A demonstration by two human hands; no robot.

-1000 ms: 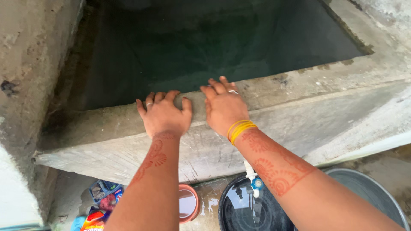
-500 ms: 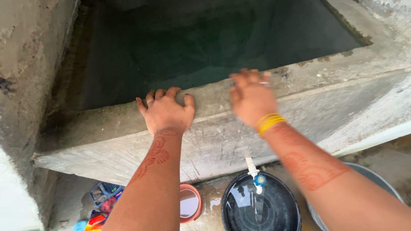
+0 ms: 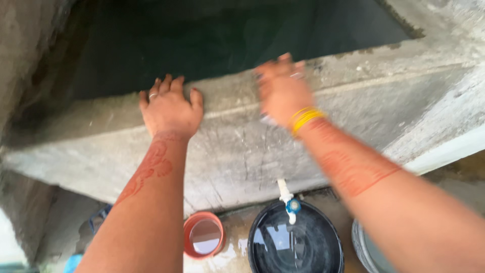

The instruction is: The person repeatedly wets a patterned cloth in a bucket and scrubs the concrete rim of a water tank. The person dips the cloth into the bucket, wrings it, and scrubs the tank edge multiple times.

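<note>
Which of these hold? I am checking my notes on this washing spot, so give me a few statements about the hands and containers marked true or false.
1. The left hand lies flat on the concrete tank rim. True.
2. The right hand holds a cup. False: its fingers are spread and hold nothing.
3. Yellow bangles sit on the right wrist. True.
4. The white tap hangs over the small orange bowl. False: it hangs over the black tub.
5. The black tub is dry. False: it holds water.
</note>
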